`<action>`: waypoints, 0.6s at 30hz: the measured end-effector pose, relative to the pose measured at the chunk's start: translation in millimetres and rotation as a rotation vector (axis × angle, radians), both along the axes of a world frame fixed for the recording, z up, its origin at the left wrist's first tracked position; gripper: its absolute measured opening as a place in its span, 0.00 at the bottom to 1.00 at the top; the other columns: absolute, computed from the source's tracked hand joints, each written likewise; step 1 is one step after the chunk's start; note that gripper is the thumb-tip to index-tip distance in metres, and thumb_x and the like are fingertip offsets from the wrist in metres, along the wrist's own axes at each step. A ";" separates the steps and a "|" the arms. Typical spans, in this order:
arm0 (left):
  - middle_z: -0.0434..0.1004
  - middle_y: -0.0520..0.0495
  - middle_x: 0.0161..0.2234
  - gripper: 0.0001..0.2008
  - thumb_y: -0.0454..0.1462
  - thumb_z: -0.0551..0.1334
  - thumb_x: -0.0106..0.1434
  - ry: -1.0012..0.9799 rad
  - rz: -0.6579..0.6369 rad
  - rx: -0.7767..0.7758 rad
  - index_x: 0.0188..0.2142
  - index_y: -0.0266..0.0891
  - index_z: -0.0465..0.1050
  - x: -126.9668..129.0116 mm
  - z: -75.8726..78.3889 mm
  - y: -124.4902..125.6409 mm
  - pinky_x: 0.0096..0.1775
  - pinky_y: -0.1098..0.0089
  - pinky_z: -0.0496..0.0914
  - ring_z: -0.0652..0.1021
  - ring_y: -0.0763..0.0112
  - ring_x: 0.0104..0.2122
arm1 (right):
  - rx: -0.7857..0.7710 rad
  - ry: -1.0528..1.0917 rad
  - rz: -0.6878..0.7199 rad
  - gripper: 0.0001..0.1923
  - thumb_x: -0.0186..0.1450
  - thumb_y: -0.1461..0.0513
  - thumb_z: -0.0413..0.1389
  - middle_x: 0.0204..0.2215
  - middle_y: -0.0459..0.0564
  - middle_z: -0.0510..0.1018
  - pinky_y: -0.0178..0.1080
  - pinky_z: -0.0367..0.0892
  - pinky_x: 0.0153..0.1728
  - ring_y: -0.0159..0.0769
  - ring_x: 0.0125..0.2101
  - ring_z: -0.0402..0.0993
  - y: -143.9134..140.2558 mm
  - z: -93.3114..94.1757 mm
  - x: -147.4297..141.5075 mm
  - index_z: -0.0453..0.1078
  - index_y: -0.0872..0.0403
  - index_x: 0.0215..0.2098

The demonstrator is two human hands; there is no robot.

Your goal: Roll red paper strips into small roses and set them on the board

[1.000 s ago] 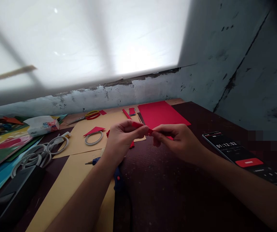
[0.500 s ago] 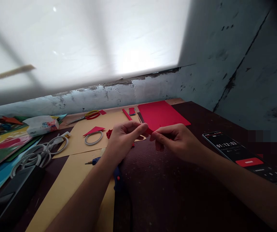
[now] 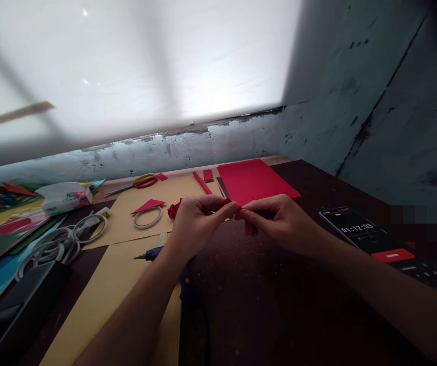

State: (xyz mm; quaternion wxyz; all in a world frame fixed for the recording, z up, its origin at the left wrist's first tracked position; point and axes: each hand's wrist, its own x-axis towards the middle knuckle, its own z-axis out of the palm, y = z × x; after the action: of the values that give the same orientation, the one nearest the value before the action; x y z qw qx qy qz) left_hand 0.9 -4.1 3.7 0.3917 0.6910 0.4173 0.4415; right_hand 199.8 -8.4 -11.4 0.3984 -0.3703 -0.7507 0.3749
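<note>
Between my two hands, above the dark table, is a small piece of red paper (image 3: 239, 209), mostly hidden by the fingers. My left hand (image 3: 203, 218) pinches one side of it between thumb and forefinger. The other side is pinched by my right hand (image 3: 274, 216), with the fingertips of both hands nearly touching. A crumpled red paper shape (image 3: 174, 209) lies just left of my left hand. Beneath my left wrist lies a blue glue gun (image 3: 153, 253), its nozzle pointing left and its body partly covered by the forearm.
Red sheets (image 3: 256, 180) lie behind my hands. Scissors (image 3: 136, 183), a roll of tape (image 3: 148, 217), a red triangle (image 3: 150, 205) and a red paper tube (image 3: 201, 183) rest on tan card (image 3: 119, 223). A phone (image 3: 378, 244) sits right; cables (image 3: 51, 249) and a black box (image 3: 24, 310) left.
My left hand has shifted slightly right, closer to the right hand's fingertips. Less of the red paper shows between them, and more of the crumpled red shape is uncovered.
</note>
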 end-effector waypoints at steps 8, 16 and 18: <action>0.84 0.45 0.31 0.13 0.46 0.69 0.61 -0.096 0.025 -0.089 0.34 0.38 0.83 -2.3 -0.7 1.4 0.35 0.71 0.73 0.81 0.67 0.34 | -0.007 0.021 -0.021 0.15 0.70 0.55 0.57 0.24 0.47 0.80 0.39 0.68 0.31 0.35 0.28 0.75 0.3 -1.3 0.9 0.76 0.53 0.29; 0.84 0.45 0.32 0.14 0.47 0.69 0.61 -0.071 0.139 -0.029 0.34 0.38 0.84 -5.3 -4.4 4.3 0.38 0.69 0.73 0.80 0.65 0.35 | -0.032 0.020 -0.004 0.16 0.72 0.52 0.54 0.24 0.47 0.80 0.39 0.69 0.31 0.35 0.27 0.76 1.7 -2.8 -0.1 0.76 0.54 0.34; 0.84 0.45 0.32 0.14 0.48 0.69 0.61 -0.065 0.107 -0.057 0.34 0.38 0.83 -5.5 -4.3 4.0 0.38 0.69 0.74 0.81 0.64 0.36 | -0.028 0.037 0.008 0.15 0.72 0.53 0.55 0.24 0.47 0.80 0.38 0.69 0.31 0.34 0.27 0.77 1.1 -3.0 0.0 0.76 0.54 0.34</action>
State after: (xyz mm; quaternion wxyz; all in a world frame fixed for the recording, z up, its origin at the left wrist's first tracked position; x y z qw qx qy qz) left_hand -4.6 -0.1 -0.6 0.4005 0.6416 0.4531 0.4718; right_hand 199.8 -7.3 -14.4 0.4055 -0.3660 -0.7393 0.3937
